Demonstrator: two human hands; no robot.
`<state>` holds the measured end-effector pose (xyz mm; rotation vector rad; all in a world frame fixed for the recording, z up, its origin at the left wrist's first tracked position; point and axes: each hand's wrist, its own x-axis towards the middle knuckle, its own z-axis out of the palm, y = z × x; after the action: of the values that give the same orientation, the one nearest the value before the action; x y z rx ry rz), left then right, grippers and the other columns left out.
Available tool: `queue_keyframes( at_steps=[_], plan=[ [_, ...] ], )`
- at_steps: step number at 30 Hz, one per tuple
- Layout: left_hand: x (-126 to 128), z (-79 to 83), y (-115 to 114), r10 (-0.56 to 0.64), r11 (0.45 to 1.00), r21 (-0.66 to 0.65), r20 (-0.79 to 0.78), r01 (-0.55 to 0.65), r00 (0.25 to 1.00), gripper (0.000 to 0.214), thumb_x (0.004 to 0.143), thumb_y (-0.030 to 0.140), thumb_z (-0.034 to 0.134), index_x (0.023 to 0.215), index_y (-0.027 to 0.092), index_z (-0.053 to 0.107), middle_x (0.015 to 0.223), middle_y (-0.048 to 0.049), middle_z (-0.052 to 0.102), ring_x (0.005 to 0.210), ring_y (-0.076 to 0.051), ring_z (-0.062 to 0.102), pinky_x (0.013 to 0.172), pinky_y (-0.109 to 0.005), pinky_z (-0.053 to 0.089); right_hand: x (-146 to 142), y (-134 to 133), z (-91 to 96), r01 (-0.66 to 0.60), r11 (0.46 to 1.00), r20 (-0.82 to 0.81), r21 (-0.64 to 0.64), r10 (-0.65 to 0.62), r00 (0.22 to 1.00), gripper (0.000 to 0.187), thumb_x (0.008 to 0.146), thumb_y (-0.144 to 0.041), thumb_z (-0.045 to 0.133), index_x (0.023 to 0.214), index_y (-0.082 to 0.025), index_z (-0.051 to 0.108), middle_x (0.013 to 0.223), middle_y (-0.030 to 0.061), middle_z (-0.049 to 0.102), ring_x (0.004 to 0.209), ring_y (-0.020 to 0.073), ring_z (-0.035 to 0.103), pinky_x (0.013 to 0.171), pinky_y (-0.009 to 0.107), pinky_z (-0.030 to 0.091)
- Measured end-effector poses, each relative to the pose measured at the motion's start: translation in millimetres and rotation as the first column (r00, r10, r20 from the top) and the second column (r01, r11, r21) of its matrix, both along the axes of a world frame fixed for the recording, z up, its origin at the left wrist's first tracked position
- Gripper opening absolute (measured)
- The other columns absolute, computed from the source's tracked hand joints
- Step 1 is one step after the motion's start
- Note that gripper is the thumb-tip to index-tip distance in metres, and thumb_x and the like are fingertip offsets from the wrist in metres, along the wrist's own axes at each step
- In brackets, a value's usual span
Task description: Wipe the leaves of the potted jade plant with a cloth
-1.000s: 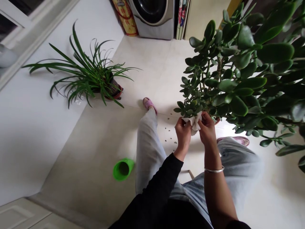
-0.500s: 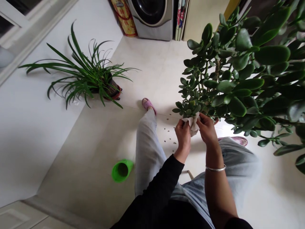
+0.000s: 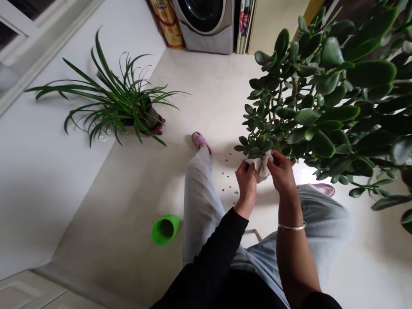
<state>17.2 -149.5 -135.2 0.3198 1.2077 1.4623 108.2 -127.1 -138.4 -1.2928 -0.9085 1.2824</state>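
Note:
A crumpled whitish tissue (image 3: 262,168) is stretched between my two hands, just under the lower leaves of a large jade plant (image 3: 309,116). My left hand (image 3: 247,182) pinches its left side, fingers closed. On the other side my right hand (image 3: 283,174) is closed on the tissue too, close against the leaves. Part of the tissue lies behind my fingers. The fingertips are small in view, and I cannot tell whether a leaf is caught inside the tissue.
Several small dark bits (image 3: 228,176) lie scattered on the pale floor. A green bucket (image 3: 172,227) stands left of my leg. Further left, a long-leaved potted plant (image 3: 128,103) stands by the wall. A washing machine (image 3: 209,40) is at the back.
My right hand has shifted slightly to the right, pulling the tissue a little wider. The jade plant's leaves have moved slightly right. My left hand stays nearly in place.

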Motion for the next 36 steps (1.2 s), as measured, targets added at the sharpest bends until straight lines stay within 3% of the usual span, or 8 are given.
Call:
queue_keyframes(
  at_steps=[4, 7, 11, 16, 22, 27, 32, 36],
  plan=[
    [0.5, 0.6, -1.0, 0.016, 1.0, -0.001, 0.01, -0.016, 1.0, 0.013, 0.071, 0.027, 0.073, 0.076, 0.02, 0.064, 0.072, 0.003, 0.061, 0.072, -0.012, 0.052, 0.071, -0.024, 0.043, 0.9, -0.5, -1.6, 0.144, 0.989, -0.028, -0.021, -0.144, 0.989, 0.028, 0.061, -0.032, 0.09, 0.069, -0.022, 0.065, 0.065, -0.005, 0.064, 0.06, 0.011, 0.051, 0.055, 0.023, 0.04],
    [1.4, 4.8, -2.1, 0.018, 1.0, 0.003, -0.008, -0.017, 1.0, 0.011, 0.072, 0.026, 0.072, 0.076, 0.02, 0.064, 0.073, 0.0024, 0.062, 0.072, -0.012, 0.053, 0.072, -0.024, 0.044, 1.5, -2.1, -2.3, 0.172, 0.985, 0.001, 0.006, -0.172, 0.985, 0.028, 0.063, -0.033, 0.09, 0.07, -0.023, 0.065, 0.066, -0.0049, 0.064, 0.06, 0.0112, 0.052, 0.056, 0.024, 0.04],
    [2.2, 6.0, -4.4, 0.025, 1.0, 0.014, -0.085, -0.024, 0.996, 0.01, 0.076, 0.028, 0.071, 0.074, 0.02, 0.065, 0.074, 0.0017, 0.064, 0.073, -0.012, 0.053, 0.072, -0.024, 0.044, 2.2, -4.4, -2.9, 0.119, 0.99, 0.083, 0.072, -0.125, 0.989, 0.027, 0.075, -0.046, 0.085, 0.076, -0.023, 0.071, 0.068, -0.0025, 0.067, 0.063, 0.0147, 0.056, 0.056, 0.026, 0.042],
    [2.1, -4.0, -9.1, 0.028, 0.999, 0.05, -0.156, -0.021, 0.987, 0.018, 0.085, 0.032, 0.066, 0.071, 0.021, 0.06, 0.071, 0.0034, 0.059, 0.072, -0.013, 0.05, 0.074, -0.023, 0.043, 2.8, -5.5, -6.0, 0.106, 0.987, 0.168, 0.119, -0.125, 0.978, 0.032, 0.089, -0.056, 0.073, 0.09, -0.024, 0.077, 0.081, 0.001, 0.075, 0.076, 0.019, 0.064, 0.067, 0.03, 0.049],
    [-0.9, -10.0, -12.4, 0.014, 0.999, 0.039, -0.258, -0.004, 0.966, 0.019, 0.085, 0.029, 0.063, 0.07, 0.021, 0.056, 0.066, 0.005, 0.052, 0.07, -0.013, 0.046, 0.072, -0.023, 0.04, 2.1, -5.0, -5.1, -0.048, 0.999, -0.069, 0.011, 0.048, 0.996, 0.033, 0.076, -0.055, 0.086, 0.089, -0.025, 0.078, 0.082, 0.0012, 0.075, 0.082, 0.0219, 0.067, 0.072, 0.033, 0.053],
    [2.1, -4.1, -10.3, 0.031, 0.999, 0.023, -0.171, -0.028, 0.985, 0.014, 0.082, 0.029, 0.065, 0.073, 0.02, 0.06, 0.07, 0.0037, 0.058, 0.073, -0.013, 0.05, 0.074, -0.024, 0.043, 0.7, -2.7, -2.4, -0.037, 0.999, -0.057, 0.005, 0.038, 0.998, 0.034, 0.075, -0.055, 0.087, 0.08, -0.024, 0.074, 0.076, -0.0008, 0.071, 0.075, 0.0186, 0.063, 0.067, 0.03, 0.049],
    [9.4, 8.5, -4.9, 0.023, 1.0, -0.019, -0.044, -0.024, 0.999, 0.021, 0.079, 0.032, 0.073, 0.096, 0.019, 0.072, 0.086, -0.0009, 0.07, 0.081, -0.015, 0.06, 0.076, -0.026, 0.047, -2.1, -0.8, -3.7, 0.017, 1.0, -0.035, -0.021, -0.018, 0.999, 0.04, 0.069, -0.057, 0.088, 0.071, -0.023, 0.067, 0.065, -0.0025, 0.063, 0.063, 0.0145, 0.053, 0.056, 0.027, 0.04],
    [11.1, 8.1, -11.0, 0.088, 0.996, 0.011, 0.07, -0.089, 0.994, 0.024, 0.076, 0.033, 0.078, 0.094, 0.02, 0.071, 0.091, -0.0018, 0.071, 0.087, -0.016, 0.063, 0.082, -0.027, 0.05, -1.2, -0.9, -7.2, 0.059, 0.998, -0.031, -0.032, -0.06, 0.998, 0.043, 0.068, -0.056, 0.089, 0.069, -0.023, 0.062, 0.061, -0.0045, 0.057, 0.056, 0.0119, 0.045, 0.053, 0.027, 0.036]
  ],
)
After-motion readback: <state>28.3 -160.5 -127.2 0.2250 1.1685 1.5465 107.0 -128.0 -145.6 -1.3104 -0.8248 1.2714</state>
